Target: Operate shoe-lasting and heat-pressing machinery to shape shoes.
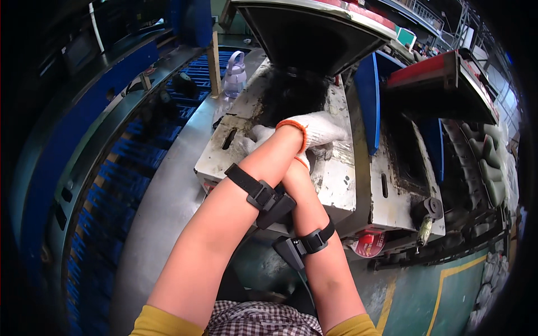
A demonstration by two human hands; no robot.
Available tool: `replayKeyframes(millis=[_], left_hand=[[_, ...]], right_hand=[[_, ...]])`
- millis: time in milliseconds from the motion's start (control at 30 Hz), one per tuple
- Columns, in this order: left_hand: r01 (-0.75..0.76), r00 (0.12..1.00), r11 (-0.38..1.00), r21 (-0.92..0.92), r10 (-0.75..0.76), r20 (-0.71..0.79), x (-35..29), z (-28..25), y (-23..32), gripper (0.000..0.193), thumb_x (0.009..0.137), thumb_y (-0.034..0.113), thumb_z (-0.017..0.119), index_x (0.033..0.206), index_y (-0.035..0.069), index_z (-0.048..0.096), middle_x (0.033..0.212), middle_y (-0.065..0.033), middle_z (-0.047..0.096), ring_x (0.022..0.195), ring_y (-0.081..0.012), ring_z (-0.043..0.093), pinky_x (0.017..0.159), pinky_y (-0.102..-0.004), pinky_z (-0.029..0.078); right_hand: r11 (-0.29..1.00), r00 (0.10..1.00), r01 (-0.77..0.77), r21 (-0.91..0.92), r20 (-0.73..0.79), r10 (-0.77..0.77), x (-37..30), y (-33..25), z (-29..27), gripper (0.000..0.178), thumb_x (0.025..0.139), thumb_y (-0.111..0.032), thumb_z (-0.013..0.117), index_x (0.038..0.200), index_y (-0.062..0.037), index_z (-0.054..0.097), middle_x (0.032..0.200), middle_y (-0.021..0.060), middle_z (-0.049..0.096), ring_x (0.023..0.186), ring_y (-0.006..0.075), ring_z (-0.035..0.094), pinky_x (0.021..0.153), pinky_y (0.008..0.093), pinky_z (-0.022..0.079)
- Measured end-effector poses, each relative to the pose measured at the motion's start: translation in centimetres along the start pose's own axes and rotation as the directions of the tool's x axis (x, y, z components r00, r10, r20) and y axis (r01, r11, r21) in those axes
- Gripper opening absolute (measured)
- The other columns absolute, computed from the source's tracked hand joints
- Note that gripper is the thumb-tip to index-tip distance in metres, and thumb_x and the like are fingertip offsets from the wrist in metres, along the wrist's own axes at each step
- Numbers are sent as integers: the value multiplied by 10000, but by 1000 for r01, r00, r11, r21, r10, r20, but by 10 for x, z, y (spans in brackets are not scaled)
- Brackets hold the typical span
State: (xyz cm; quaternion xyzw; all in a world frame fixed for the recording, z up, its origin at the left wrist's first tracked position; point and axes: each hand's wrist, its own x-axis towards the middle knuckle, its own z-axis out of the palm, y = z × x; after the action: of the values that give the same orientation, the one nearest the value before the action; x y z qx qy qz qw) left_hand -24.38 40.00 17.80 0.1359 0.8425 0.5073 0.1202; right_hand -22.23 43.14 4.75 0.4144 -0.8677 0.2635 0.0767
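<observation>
My forearms cross over a white, black-stained machine (330, 187). My left hand (326, 127), in a white knit glove with an orange cuff, reaches over to the machine's right side. A greyish patch (321, 151) shows just below it; whether it is part of a glove or a separate thing I cannot make out. My right hand (258, 136), gloved the same way, lies to the left under my left wrist and is partly hidden by it. The fingers of both hands are too covered to read, and no held thing shows. Behind them stands the machine's raised dark lid (305, 39).
A purple-tinted bottle (235, 75) stands on the metal table (162, 185) at left. Blue slatted racking (106, 207) runs along the far left. A similar machine with a raised lid (443, 89) stands at right, near a rack of grey shaped pieces (493, 162).
</observation>
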Motion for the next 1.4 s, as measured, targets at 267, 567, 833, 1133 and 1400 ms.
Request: replayKeyframes(millis=[267,567,833,1133,1400], left_hand=[[66,998,991,-113,-63,30,-13,-1,15,339,990,351,593,1143,76,720,948,-105,734,844,-198,684,802,-345,553],[-54,998,992,-114,58,24,-8,-1,5,460,972,376,593,1198,-9,704,1002,-173,757,860,-245,724,826,-351,562],[-65,997,992,-113,70,45,-7,0,9,415,986,343,578,1176,-3,706,1013,-158,751,861,-235,724,811,-340,570],[-8,1000,993,-120,11,26,-11,0,13,324,1013,307,577,1117,31,711,963,-117,740,874,-198,710,796,-328,574],[-29,999,994,-107,32,28,-12,-1,13,325,1009,308,589,1119,26,709,963,-125,742,862,-202,715,790,-333,580]], right_hand=[[972,959,-176,156,250,134,-9,-15,-35,718,1004,-487,503,1603,-136,318,1697,145,192,1559,330,173,1278,405,129],[968,944,-221,118,273,182,-6,-25,-46,727,1030,-493,463,1629,-142,246,1717,100,134,1571,293,143,1279,370,120],[960,963,-193,203,226,146,-6,-10,-29,696,1046,-455,466,1630,-148,241,1710,96,167,1558,249,197,1259,323,167],[965,981,-185,185,94,170,-11,-13,-22,635,1032,-402,494,1586,-138,330,1662,122,271,1529,275,261,1246,364,198],[950,997,-71,305,-8,77,-5,3,5,608,1016,-342,553,1558,-106,406,1637,129,354,1505,289,330,1235,396,232]])
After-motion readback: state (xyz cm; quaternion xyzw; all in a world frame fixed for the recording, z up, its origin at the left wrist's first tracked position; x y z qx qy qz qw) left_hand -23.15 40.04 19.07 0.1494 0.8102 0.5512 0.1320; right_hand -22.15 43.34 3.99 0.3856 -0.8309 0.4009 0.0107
